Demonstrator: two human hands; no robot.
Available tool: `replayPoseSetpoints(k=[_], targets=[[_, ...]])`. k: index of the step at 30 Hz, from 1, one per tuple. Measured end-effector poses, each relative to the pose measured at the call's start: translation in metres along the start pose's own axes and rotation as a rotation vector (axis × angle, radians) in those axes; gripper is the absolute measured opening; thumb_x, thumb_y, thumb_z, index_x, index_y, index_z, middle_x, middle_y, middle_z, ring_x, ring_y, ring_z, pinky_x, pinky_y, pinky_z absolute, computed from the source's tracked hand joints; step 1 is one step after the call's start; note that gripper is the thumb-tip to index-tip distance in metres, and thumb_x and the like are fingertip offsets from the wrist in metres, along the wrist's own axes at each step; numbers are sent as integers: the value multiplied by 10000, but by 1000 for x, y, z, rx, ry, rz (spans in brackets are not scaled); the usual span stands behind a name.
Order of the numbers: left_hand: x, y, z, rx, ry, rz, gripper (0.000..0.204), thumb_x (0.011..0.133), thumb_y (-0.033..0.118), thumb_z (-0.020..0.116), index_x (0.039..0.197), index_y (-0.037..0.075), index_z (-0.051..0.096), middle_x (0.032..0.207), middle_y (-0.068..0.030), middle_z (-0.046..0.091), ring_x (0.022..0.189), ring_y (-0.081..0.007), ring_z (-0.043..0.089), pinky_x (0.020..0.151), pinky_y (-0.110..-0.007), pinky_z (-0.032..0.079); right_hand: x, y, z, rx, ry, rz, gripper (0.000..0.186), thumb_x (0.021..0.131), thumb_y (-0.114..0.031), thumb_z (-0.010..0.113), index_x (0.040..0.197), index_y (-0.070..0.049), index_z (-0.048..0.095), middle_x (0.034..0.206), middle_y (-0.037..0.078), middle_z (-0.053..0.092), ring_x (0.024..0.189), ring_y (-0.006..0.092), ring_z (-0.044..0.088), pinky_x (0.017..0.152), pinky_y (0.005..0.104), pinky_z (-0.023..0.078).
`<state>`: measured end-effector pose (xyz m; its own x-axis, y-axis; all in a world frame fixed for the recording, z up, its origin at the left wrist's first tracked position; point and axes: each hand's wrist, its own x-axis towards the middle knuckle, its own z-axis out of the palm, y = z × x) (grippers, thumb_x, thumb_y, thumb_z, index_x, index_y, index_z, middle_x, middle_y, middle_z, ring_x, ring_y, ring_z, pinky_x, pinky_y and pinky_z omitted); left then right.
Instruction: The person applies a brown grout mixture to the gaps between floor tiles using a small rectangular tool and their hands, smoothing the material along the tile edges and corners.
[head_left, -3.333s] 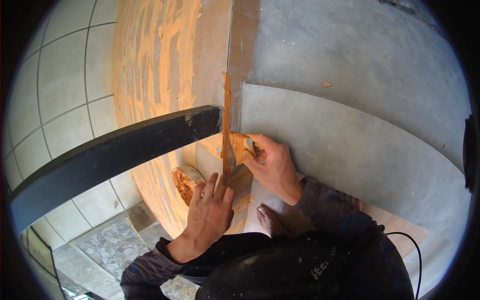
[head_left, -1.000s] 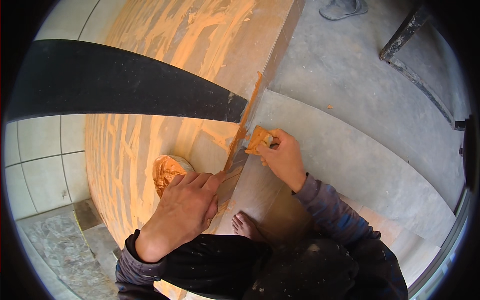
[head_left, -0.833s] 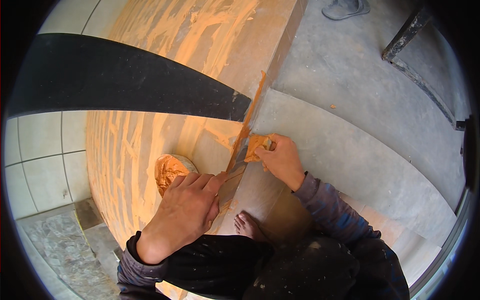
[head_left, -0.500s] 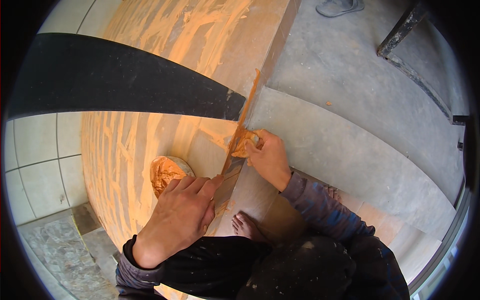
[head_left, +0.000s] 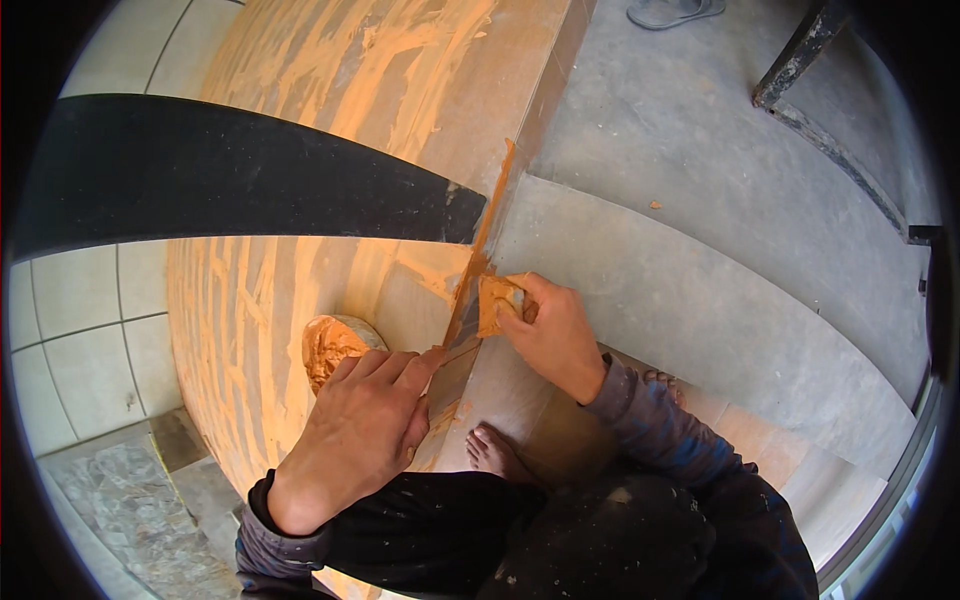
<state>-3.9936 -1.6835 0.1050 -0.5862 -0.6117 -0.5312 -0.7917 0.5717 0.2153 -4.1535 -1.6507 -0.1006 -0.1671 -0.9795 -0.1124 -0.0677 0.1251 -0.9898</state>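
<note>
My right hand (head_left: 560, 335) pinches a small flat spreader (head_left: 496, 304) smeared with orange paste. Its blade stands just right of the joint, where a long strip of orange paste (head_left: 490, 225) runs along the edge of the wood-look tiles (head_left: 300, 270). My left hand (head_left: 355, 425) is closed, its index finger stretched toward the lower end of that strip. A thin pale edge shows by its fingertips; what it grips is mostly hidden. Just beyond the left knuckles sits a bowl of orange paste (head_left: 340, 345), partly covered by the hand.
A black tapered beam (head_left: 260, 175) crosses from the left to the joint. Orange smears streak the tiles. A grey slab (head_left: 690, 260) lies to the right, with a metal frame leg (head_left: 800, 60) and a sandal (head_left: 675, 12) at the far side. My bare foot (head_left: 495, 452) is close below.
My right hand has drawn the spreader a little back toward me and right, away from the strip, turning its flat face into view. The left hand has barely moved.
</note>
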Motion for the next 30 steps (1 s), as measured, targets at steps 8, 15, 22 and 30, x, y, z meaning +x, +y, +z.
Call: replayPoseSetpoints(k=[8,15,22,30], targets=[[7,13,-1,-10,-10,-12,449,909,33,629,1352,22,554,1046,-172,649,999,-368,605,902,-462,476,13,28,-19,246,-109,364,216,946,-103,702,1089,58,686,663,36,631,529,105,628,473,271,473],[13,24,-4,-13,-21,-30,428,920,41,620,1344,24,564,1033,-183,644,1003,-374,608,904,-468,473,38,28,-40,274,80,159,176,949,-102,704,1040,47,696,712,28,623,550,68,554,504,257,466],[25,27,-1,-6,-24,-46,416,925,42,617,1338,24,568,1025,-186,639,1009,-377,608,913,-465,471,64,36,-35,21,268,-87,200,872,-65,725,1022,64,694,792,72,591,617,132,567,557,298,452],[46,18,6,-17,-46,-48,428,922,37,616,1347,27,560,1019,-183,634,1006,-377,607,914,-470,471,86,36,-30,-55,348,-156,254,810,-83,728,1036,33,713,863,170,611,750,355,622,670,426,500]])
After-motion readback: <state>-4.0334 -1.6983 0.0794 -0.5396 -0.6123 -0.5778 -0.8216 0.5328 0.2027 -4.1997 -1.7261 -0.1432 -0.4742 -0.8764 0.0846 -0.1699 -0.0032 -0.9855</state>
